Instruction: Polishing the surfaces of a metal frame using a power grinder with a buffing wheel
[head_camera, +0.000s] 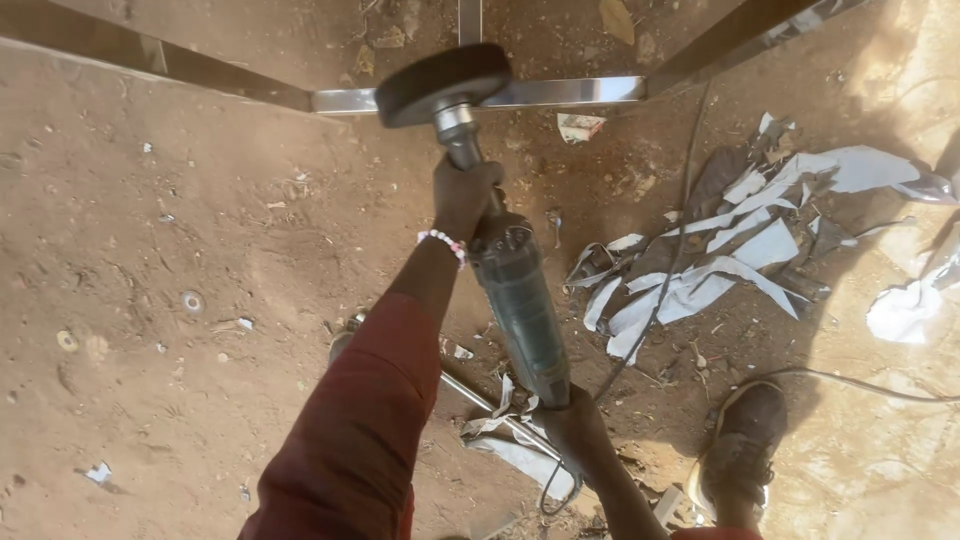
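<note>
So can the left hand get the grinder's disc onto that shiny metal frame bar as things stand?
Probably yes: the left hand grips the angle grinder near its head, and the disc already hangs right over the metal frame bar, with nothing between them.

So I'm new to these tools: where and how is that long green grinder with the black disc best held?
With two hands from above, as shown: left hand round the narrow neck behind the black disc, right hand round the rear of the long green grinder, where its cable exits.
</note>
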